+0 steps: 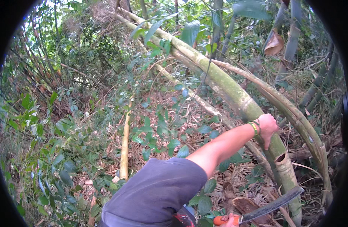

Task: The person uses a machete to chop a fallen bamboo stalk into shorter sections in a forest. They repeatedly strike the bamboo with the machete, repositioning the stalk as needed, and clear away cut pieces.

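Note:
My left arm, in a dark grey sleeve, reaches across to a thick green bamboo stalk (232, 89). My left hand (268, 128), with a yellow-green band and a dark cord at the wrist, grips the stalk from above, thumb pointing down. Just below this hand the stalk has a dark, open notch (280, 157) with pale cut edges. At the bottom edge, my right hand (230, 221) is closed around the orange handle (220, 220) of a machete (272, 206). Its dark curved blade points right and slightly up, crossing the stalk's lower part below the notch.
A split, browner stalk (291, 108) arches to the right of the bamboo. A thinner pole (204, 104) slants behind it, and a yellowish stick (125, 145) stands at left-centre. Dry leaves, vines and green shrubs cover the ground. More bamboo (293, 38) grows behind.

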Available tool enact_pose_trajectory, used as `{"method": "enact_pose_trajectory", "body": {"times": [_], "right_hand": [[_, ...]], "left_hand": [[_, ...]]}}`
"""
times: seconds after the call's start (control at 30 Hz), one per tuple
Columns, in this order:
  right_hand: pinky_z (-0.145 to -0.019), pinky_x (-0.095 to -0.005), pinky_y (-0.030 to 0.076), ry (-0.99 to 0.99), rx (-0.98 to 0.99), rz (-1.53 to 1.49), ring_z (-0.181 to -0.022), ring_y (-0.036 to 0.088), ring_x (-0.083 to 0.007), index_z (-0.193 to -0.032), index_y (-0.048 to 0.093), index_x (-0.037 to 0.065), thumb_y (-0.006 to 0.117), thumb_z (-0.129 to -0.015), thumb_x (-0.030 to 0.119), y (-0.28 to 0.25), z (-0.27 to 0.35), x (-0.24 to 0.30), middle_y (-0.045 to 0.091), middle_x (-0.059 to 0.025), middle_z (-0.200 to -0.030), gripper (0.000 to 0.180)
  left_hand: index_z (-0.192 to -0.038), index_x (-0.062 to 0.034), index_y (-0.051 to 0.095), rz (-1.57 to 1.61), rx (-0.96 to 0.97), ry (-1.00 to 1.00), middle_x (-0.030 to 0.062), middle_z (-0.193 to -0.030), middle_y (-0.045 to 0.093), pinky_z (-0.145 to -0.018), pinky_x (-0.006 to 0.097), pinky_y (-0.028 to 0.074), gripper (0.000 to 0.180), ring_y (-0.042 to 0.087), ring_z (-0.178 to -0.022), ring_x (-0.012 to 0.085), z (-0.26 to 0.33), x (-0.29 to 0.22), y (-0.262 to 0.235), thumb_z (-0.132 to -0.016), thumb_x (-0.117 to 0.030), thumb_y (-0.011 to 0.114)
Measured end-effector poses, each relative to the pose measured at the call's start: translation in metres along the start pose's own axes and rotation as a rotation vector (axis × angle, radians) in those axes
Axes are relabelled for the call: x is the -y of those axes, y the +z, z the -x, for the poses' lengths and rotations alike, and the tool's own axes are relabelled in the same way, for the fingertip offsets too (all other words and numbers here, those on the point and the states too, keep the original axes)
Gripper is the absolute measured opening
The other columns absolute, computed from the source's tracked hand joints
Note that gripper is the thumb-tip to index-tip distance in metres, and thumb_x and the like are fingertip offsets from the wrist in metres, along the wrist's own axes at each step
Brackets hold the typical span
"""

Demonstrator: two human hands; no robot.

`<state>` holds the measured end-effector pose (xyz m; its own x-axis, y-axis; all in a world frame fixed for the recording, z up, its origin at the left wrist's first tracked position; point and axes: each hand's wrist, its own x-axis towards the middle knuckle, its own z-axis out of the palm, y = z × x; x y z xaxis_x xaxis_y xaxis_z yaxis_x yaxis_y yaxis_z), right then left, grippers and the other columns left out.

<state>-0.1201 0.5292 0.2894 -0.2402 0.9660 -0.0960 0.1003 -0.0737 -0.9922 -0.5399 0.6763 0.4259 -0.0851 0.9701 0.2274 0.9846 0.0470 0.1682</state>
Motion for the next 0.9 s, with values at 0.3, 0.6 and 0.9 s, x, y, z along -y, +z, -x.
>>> {"method": "enact_pose_trajectory", "body": {"times": [0.3,0.6,0.9], "right_hand": [[-0.054,-0.0270,0.040,0.066,-0.131,-0.178,-0.053,0.043,-0.0102,-0.091,0.047,0.004,0.061,-0.090,0.003,0.030,-0.023,0.040,0.043,-0.0009,-0.066,0.014],[-0.046,-0.0262,0.039,0.090,-0.113,-0.207,-0.051,0.043,-0.0088,-0.091,0.052,0.005,0.071,-0.093,0.018,0.058,-0.006,0.036,0.044,0.0020,-0.062,0.023],[-0.047,-0.0240,0.036,0.182,-0.048,-0.166,-0.052,0.040,-0.0075,-0.085,0.046,0.011,0.064,-0.095,0.050,0.071,0.030,0.042,0.041,0.0030,-0.065,0.044]], "left_hand": [[-0.089,-0.0126,0.073,0.016,-0.028,0.021,0.0074,-0.077,0.072,-0.071,0.038,0.056,0.080,0.071,-0.076,0.0271,-0.003,-0.004,0.007,-0.038,-0.074,0.083],[-0.146,-0.0056,0.038,0.251,-0.559,-0.022,0.0188,-0.151,0.037,-0.120,0.056,0.021,0.094,0.028,-0.146,0.0368,0.116,-0.040,0.042,-0.069,-0.035,0.082],[-0.140,-0.0059,0.046,0.585,-0.194,-0.420,0.0217,-0.134,0.052,-0.110,0.048,0.038,0.071,0.048,-0.129,0.0392,0.468,-0.094,0.196,-0.082,-0.033,0.075]]}}
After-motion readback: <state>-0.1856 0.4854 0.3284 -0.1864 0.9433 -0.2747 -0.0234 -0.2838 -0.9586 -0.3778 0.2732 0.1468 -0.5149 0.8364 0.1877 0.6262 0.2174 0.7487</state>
